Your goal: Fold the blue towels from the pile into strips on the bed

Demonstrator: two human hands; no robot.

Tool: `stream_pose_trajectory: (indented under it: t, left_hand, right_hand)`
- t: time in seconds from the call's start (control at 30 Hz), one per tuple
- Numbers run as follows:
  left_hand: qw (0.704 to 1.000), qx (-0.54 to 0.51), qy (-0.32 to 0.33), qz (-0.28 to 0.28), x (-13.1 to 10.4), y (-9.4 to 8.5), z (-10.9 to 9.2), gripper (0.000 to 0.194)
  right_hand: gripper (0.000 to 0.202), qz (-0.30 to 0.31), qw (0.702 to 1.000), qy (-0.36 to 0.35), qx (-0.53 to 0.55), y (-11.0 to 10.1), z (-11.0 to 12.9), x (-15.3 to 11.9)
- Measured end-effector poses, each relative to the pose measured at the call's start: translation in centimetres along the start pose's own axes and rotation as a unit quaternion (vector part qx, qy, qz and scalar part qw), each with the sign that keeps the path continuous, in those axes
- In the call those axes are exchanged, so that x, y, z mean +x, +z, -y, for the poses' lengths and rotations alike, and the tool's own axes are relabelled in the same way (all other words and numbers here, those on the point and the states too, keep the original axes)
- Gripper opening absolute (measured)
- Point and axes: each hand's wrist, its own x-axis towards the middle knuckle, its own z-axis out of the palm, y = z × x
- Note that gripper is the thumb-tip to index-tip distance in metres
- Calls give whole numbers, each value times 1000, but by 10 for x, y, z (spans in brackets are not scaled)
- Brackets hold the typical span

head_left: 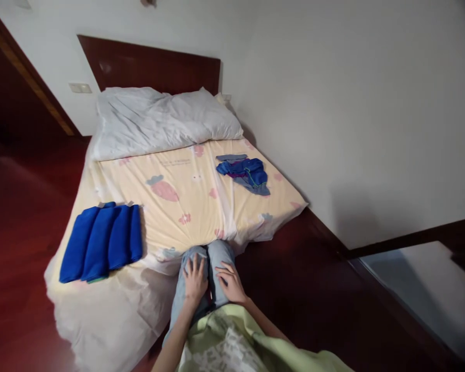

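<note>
My left hand point(195, 279) lies on the left thigh of my light blue jeans, fingers spread and holding nothing. On the other thigh rests my right hand point(231, 283), its fingers apart and also without anything in them. Several rolled or folded blue cloths point(109, 238) lie side by side on the left of the bed point(194, 206), away from both hands. Farther back on the right is a crumpled heap of dark blue and grey clothing point(248, 173) with some purple and green trim.
A white quilt or pillow point(166, 121) is bunched before the dark wooden headboard point(155, 67). The bed's right side runs near a white wall point(364, 113). Dark red floor point(294, 284) shows on both sides. A pale panel point(418, 294) lies at the lower right.
</note>
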Motion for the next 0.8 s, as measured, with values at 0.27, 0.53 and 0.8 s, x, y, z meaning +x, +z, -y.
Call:
stream_pose_trajectory:
  t: [0.27, 0.53, 0.8]
  left_hand:
    - [996, 66, -57, -12, 29, -3, -7, 86]
    - [992, 103, -78, 1, 48, -4, -15, 82]
    - [986, 147, -75, -30, 50, 0, -21, 79]
  right_hand:
    - [35, -101, 989, 30, 100, -10, -47, 39]
    - [40, -186, 977, 105, 25, -61, -122, 143]
    - [49, -173, 929, 282, -166, -150, -195, 287]
